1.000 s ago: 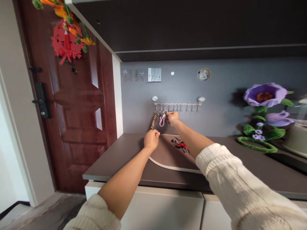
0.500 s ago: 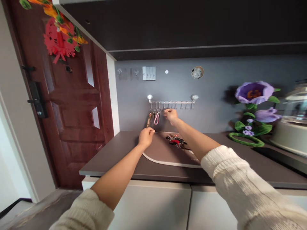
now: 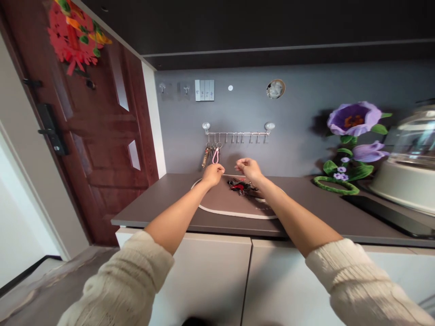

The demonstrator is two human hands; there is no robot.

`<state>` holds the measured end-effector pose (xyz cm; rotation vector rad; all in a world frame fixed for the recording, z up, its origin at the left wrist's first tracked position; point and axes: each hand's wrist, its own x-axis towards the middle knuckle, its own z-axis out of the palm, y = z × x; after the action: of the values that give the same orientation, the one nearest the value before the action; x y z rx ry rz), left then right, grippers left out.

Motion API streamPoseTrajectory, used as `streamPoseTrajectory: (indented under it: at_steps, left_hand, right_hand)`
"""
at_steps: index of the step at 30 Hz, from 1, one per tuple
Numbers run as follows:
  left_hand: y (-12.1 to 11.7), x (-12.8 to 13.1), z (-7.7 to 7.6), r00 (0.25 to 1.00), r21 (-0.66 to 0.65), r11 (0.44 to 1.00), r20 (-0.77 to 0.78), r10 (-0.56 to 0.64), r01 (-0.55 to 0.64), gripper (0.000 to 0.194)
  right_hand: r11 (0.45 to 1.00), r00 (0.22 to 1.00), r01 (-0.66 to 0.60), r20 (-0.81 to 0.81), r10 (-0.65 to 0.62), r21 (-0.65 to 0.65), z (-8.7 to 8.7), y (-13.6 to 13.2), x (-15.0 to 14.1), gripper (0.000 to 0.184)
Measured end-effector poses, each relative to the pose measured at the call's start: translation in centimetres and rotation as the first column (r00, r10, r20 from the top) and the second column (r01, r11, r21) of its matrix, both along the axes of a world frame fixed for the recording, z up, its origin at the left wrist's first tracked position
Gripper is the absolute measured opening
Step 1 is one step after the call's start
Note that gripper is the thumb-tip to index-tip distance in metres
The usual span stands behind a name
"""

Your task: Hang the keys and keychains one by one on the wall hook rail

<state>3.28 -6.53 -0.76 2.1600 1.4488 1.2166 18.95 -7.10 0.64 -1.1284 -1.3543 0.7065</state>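
My left hand [image 3: 213,175] hovers above the mat's left part, just below the hanging keys, fingers curled together and nothing visible in them. To its right, my right hand [image 3: 249,168] is above the key pile, fingers loosely closed with nothing showing between them. Key rings hang from the left hooks of a clear hook rail [image 3: 238,133], one with a pink loop strap [image 3: 215,155] and another with a brown patterned fob [image 3: 205,157]. On the brown, white-edged mat [image 3: 217,203] lies a jumbled pile of keys [image 3: 240,186], red and black pieces among them.
A purple fabric flower [image 3: 354,118] with a green base stands on the right of the counter [image 3: 146,199]. Beside it are a black flat slab [image 3: 390,217] and a clear-domed appliance [image 3: 404,181]. A dark cabinet [image 3: 258,27] overhangs. The red-brown door [image 3: 102,158] is left.
My right hand has dropped away from the hook rail toward the key pile. My left hand has come closer to it. The keys on the hooks stay hanging. The view has tilted down slightly.
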Motion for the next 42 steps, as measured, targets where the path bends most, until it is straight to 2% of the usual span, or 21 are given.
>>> streamPoseTrajectory:
  at_steps: [3,6,9,12,15,18,28,38,42]
  left_hand:
    - [0.7,0.9,-0.5,0.998,-0.010,1.000,-0.067,-0.009,0.009,0.019]
    - [2.0,1.4,-1.3,0.981,0.031,0.999,-0.195,-0.018,0.025,0.024]
    - [3.3,1.3,-2.4,0.945,0.088,0.994,-0.325,-0.037,0.069,0.031]
    - [4.2,1.1,-3.4,0.896,0.115,0.978,-0.431,-0.109,0.174,0.039]
    - [4.5,0.7,-4.0,0.833,0.103,0.955,-0.520,-0.188,0.279,0.040]
    - [4.4,0.6,-4.0,0.804,0.101,0.947,-0.561,-0.198,0.304,0.034]
    - [3.9,0.6,-3.3,0.890,0.087,0.986,-0.447,-0.091,0.144,0.017]
    - [2.5,0.3,-2.1,0.963,0.075,0.984,-0.228,-0.141,0.162,0.018]
    - [2.1,0.7,-1.8,0.978,0.049,0.979,-0.065,-0.196,0.199,0.017]
  right_hand:
    - [0.999,0.993,0.040,0.110,-0.039,-0.001,-1.6,0.2,0.9,0.003]
    - [0.998,0.956,0.064,0.285,-0.063,0.005,-2.4,0.4,1.5,0.008]
    - [0.994,0.879,0.106,0.463,-0.113,0.042,-2.5,0.5,1.8,0.012]
    - [0.988,0.792,0.136,0.591,-0.151,0.071,-2.4,0.3,1.9,0.017]
    - [0.985,0.719,0.157,0.676,-0.163,0.070,-2.5,0.2,1.8,0.021]
    - [0.984,0.678,0.172,0.718,-0.158,0.054,-2.5,0.2,1.7,0.023]
    - [0.984,0.646,0.175,0.750,-0.144,0.039,-2.5,0.1,1.6,0.020]
    - [0.985,0.655,0.156,0.737,-0.164,0.080,-2.5,-0.1,1.5,0.013]
    - [0.987,0.694,0.141,0.704,-0.151,0.072,-2.3,-0.2,1.4,0.009]
